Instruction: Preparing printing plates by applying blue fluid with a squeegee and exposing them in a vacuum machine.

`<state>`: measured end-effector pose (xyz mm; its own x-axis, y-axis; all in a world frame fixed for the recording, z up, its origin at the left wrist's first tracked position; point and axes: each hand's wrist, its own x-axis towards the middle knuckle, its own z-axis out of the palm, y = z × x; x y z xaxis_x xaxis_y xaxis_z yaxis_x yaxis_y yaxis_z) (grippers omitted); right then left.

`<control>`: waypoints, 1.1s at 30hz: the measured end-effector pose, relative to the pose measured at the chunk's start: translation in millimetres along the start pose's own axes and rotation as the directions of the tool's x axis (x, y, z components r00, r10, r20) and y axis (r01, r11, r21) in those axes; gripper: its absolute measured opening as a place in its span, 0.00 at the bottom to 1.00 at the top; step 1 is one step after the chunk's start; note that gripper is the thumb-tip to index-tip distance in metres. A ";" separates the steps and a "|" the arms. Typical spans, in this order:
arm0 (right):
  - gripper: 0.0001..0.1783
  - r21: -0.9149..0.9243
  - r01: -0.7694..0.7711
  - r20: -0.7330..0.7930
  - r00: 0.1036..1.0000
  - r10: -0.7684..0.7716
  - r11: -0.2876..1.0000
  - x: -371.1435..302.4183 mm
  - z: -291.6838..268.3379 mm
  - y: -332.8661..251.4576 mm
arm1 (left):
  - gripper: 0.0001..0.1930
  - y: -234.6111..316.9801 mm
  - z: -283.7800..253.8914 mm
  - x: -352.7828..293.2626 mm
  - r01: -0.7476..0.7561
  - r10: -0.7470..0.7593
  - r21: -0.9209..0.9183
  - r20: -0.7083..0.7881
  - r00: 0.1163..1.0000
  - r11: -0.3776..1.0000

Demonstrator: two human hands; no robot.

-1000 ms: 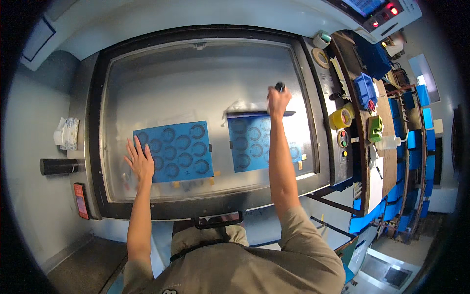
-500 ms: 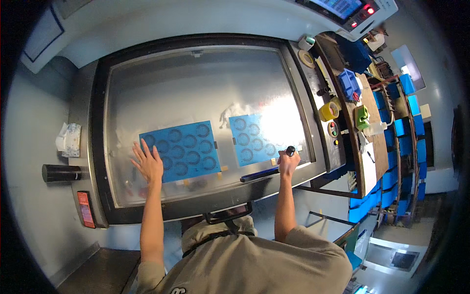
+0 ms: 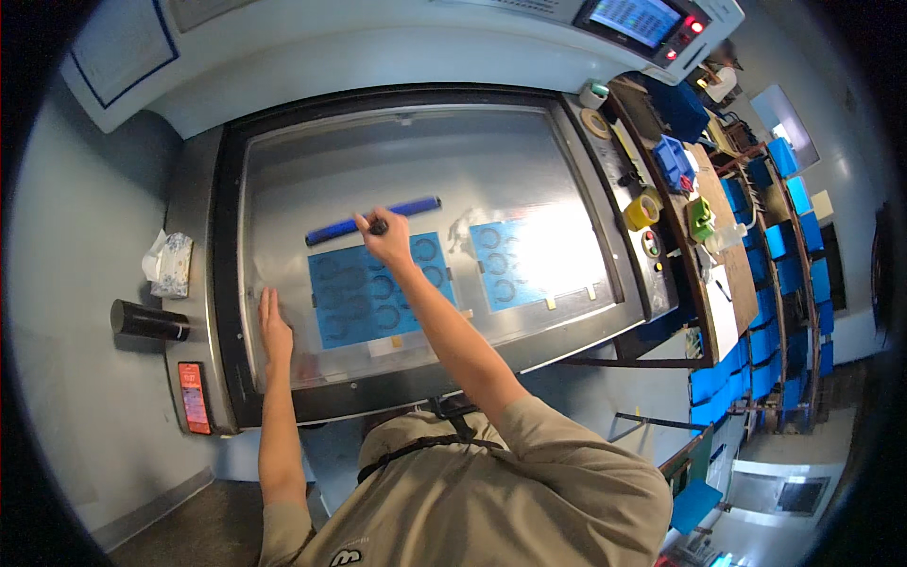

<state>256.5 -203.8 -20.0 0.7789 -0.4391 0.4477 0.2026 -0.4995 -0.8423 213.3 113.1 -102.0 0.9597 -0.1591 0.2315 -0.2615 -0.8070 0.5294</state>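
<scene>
A long blue roller with a black handle lies across the shiny panel, along the far edge of the left blue sheet. My right hand is closed around its handle, the arm reaching over the left blue sheet, which bears dark rings. Another ringed blue sheet lies to the right, partly washed out by glare. At the panel's left edge my left hand lies flat, fingers stretched out and close together, holding nothing. Whether the sheets lie on or beneath a clear cover, I cannot tell.
A dark frame surrounds the panel. On the left stand a tissue pack, a black cylinder and a phone. Yellow tape and push buttons are on the right ledge, beside a cluttered bench.
My right hand has carried the roller from the panel's near right side to the left sheet's far edge. My left hand has moved off the left sheet to the panel's left edge.
</scene>
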 end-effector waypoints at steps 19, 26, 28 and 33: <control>0.17 -0.067 -0.093 -0.023 0.995 0.092 0.993 4.1 36.2 6.5 | 0.30 16.6 -14.4 8.8 0.007 -0.013 0.060 0.086 0.996 0.998; 0.14 -0.099 -0.432 0.030 0.899 0.436 0.897 -102.2 2.1 -28.5 | 0.31 7.7 -24.5 4.1 -0.004 -0.003 0.105 0.065 0.998 0.994; 0.14 -0.119 -0.268 -0.023 0.963 0.267 0.956 -57.8 22.6 -19.4 | 0.31 3.2 -27.6 -0.3 0.017 -0.023 0.078 0.067 0.997 0.997; 0.14 -0.111 -0.072 -0.117 0.991 0.059 0.991 72.2 49.0 25.0 | 0.31 8.3 -11.4 5.4 -0.053 0.050 0.047 0.051 0.997 0.998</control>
<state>346.8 -211.4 -23.5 0.7150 -0.5517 0.4295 0.0794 -0.5462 -0.8339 215.1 112.0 -87.1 0.9494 -0.2284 0.2155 -0.3065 -0.8233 0.4776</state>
